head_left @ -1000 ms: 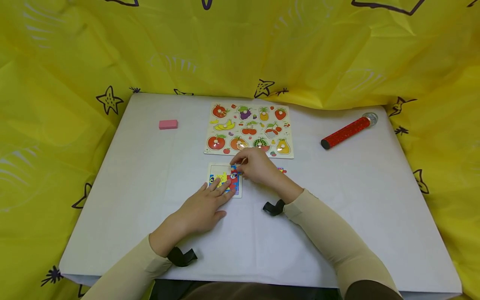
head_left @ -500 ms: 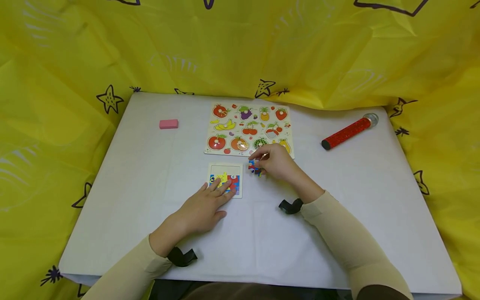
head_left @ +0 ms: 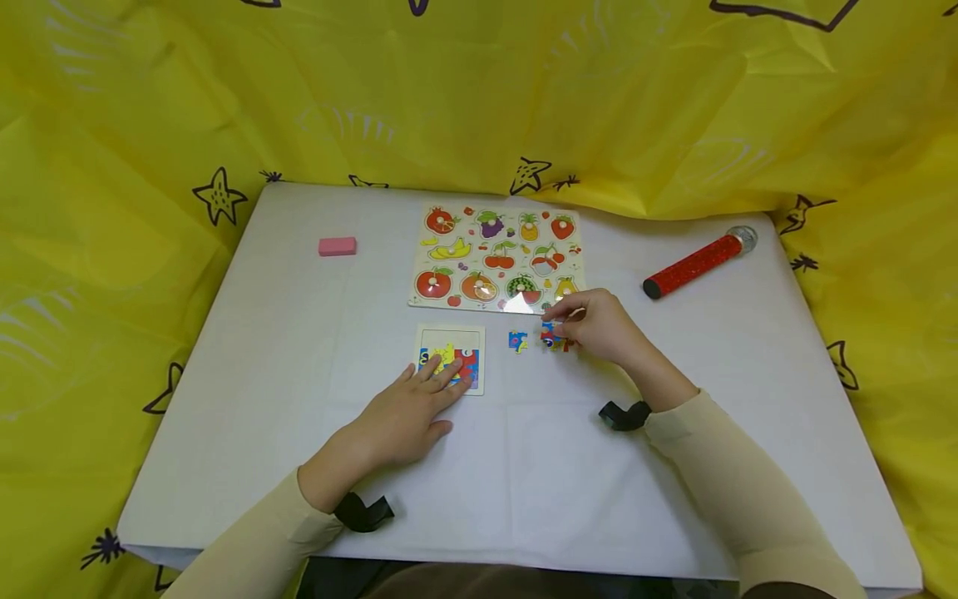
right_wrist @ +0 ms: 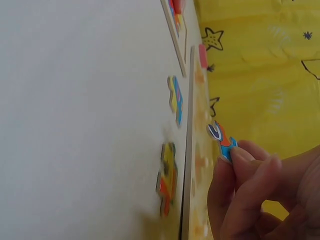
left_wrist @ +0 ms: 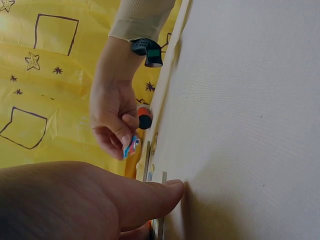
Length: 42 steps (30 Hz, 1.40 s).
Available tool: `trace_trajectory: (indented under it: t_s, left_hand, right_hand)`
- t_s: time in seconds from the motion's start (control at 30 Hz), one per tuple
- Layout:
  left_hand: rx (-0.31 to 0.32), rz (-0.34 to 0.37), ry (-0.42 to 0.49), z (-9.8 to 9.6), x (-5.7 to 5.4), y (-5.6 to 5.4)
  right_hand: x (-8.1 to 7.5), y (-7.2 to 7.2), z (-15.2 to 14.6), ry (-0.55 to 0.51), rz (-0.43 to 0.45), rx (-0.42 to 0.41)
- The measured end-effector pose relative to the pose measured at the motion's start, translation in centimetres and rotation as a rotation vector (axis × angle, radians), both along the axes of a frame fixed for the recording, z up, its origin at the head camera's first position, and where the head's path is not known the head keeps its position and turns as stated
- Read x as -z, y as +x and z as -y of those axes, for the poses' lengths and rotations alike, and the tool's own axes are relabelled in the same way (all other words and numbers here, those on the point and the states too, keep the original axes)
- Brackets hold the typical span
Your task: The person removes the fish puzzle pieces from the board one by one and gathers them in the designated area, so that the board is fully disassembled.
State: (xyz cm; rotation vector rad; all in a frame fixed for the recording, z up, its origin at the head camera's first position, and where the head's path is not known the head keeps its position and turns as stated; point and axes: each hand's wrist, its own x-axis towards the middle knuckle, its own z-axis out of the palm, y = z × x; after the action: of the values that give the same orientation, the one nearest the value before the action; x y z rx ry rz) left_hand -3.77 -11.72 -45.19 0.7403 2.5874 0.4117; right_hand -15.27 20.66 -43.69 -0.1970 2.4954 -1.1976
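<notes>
My left hand (head_left: 404,412) lies with straight, spread fingers on the small jigsaw tray (head_left: 481,381), over its lower part. Yellow, red and blue pieces fill that lower part, while bare backing shows along the top. Between thumb and fingers, my right hand (head_left: 602,329) pinches a blue and red jigsaw piece (right_wrist: 225,141), raised off the table. Below it, a yellow and red loose piece (right_wrist: 167,177) lies on the cloth, partly hidden from the head view. A blue and yellow loose piece (head_left: 517,340) lies between the tray and my right hand.
Just behind the tray lies a fruit peg puzzle board (head_left: 479,237). A pink block (head_left: 337,247) is at the back left, and a red toy microphone (head_left: 699,262) at the back right. A yellow curtain (head_left: 479,100) hangs around the white table (head_left: 247,374).
My right hand has moved right, from the tray's upper right corner to above the loose pieces, still pinching the jigsaw piece. The blue and yellow piece is now uncovered. My left hand stays put.
</notes>
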Motion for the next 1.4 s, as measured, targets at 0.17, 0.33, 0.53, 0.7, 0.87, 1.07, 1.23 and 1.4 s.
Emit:
trace_trajectory:
  t_s: [0.17, 0.33, 0.53, 0.7, 0.87, 1.07, 1.23, 1.4]
  left_hand:
    - [0.003, -0.002, -0.004, 0.0, 0.1, 0.0]
    - [0.005, -0.005, -0.005, 0.0, 0.0, 0.0]
    - [0.011, -0.006, -0.015, 0.0, 0.0, 0.0]
    - [0.008, -0.009, -0.015, 0.0, 0.0, 0.0]
    - [0.008, -0.016, -0.005, 0.1, 0.2, 0.1]
    - [0.004, -0.014, -0.003, 0.2, 0.2, 0.1]
    - [0.006, -0.011, 0.005, 0.2, 0.1, 0.1]
    - [0.007, -0.013, 0.010, 0.2, 0.2, 0.0]
  right_hand:
    - [-0.1, 0.2, -1.9, 0.026, 0.025, 0.034]
    - [0.0, 0.4, -3.5, 0.053, 0.034, 0.052]
    - [0.2, 0.7, -5.2, 0.102, 0.040, 0.057]
    - [0.4, 0.9, -6.1, 0.120, 0.062, 0.062]
    - [0.7, 0.8, -6.4, 0.134, 0.075, 0.066]
    - [0.8, 0.7, -6.2, 0.244, -0.033, 0.019]
    - [0.7, 0.8, -5.8, 0.297, -0.066, 0.000]
    - [1.0, 1.1, -5.5, 0.355, -0.100, -0.004]
